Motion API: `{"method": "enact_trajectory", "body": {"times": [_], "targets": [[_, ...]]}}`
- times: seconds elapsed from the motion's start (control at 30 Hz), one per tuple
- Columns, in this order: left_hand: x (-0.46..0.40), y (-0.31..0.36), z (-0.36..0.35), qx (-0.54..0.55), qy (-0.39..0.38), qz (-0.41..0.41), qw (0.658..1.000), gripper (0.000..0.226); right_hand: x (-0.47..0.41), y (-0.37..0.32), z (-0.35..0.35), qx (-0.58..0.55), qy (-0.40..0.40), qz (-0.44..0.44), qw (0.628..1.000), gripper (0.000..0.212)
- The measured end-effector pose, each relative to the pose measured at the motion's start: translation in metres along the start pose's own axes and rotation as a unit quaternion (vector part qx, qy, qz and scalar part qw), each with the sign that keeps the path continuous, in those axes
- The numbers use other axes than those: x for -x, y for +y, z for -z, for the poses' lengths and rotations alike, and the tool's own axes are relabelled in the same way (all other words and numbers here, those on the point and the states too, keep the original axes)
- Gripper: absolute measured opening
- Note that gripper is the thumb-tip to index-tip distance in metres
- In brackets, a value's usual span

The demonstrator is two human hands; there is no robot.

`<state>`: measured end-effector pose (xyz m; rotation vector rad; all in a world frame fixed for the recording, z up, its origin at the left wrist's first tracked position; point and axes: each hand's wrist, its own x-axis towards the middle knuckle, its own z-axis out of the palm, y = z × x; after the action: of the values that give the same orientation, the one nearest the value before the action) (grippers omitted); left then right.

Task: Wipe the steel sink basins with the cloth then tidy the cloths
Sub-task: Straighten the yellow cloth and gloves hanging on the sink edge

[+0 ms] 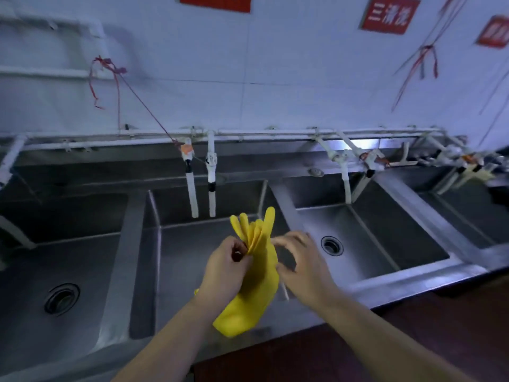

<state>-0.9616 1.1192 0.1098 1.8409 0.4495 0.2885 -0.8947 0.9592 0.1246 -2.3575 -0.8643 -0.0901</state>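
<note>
- Between the two bare hands, above the middle steel basin (192, 260), hangs a pair of yellow rubber gloves (259, 282), held together with their finger ends pointing up.
- Left hand (225, 268): its fingers (234, 248) are curled and pinching the gloves just below the glove finger ends.
- Right hand (303, 266): its fingers (286, 239) are loosely spread and bent, the thumb touching the gloves' right edge; motion blur hides whether they grip.
- The glove cuffs droop down past the left wrist, over the sink's front rim (391, 285).
- Left basin (41, 260) and right basin (385, 238) flank the middle one, each with a round drain; another basin shows at far right.
- White taps (211, 175) hang over the middle basin from a pipe along the back wall.
- Red signs (389, 15) and red string (118, 75) are on the pale wall above.
- Dark floor (413, 340) lies in front of the sink.
</note>
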Motion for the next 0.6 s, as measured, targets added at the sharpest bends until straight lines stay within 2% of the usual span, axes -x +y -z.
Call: {"method": "enact_trajectory", "body": {"times": [0.07, 0.13, 0.2, 0.3, 0.43, 0.6], "targets": [[-0.004, 0.012, -0.027, -0.057, -0.041, -0.046, 0.996, 0.021, -0.002, 0.018, 0.029, 0.07, -0.016, 0.035, 0.997, 0.062], [-0.006, 0.026, -0.059, -0.115, -0.084, -0.083, 0.986, 0.018, -0.004, 0.042, 0.056, 0.164, -0.029, 0.086, 0.982, 0.075], [-0.006, 0.042, -0.094, -0.189, -0.11, -0.136, 0.966, 0.009, -0.003, 0.072, 0.081, 0.216, -0.061, 0.104, 0.969, 0.075], [-0.007, 0.066, -0.158, -0.255, -0.139, -0.212, 0.933, 0.02, 0.008, 0.131, 0.121, 0.224, -0.091, 0.074, 0.968, 0.059], [-0.004, 0.097, -0.252, -0.26, -0.173, -0.217, 0.925, 0.057, 0.038, 0.211, 0.189, 0.22, -0.088, 0.015, 0.971, 0.022], [-0.002, 0.128, -0.376, -0.212, -0.184, -0.25, 0.927, 0.013, 0.078, 0.299, 0.278, 0.197, -0.094, -0.068, 0.973, 0.012]]}}
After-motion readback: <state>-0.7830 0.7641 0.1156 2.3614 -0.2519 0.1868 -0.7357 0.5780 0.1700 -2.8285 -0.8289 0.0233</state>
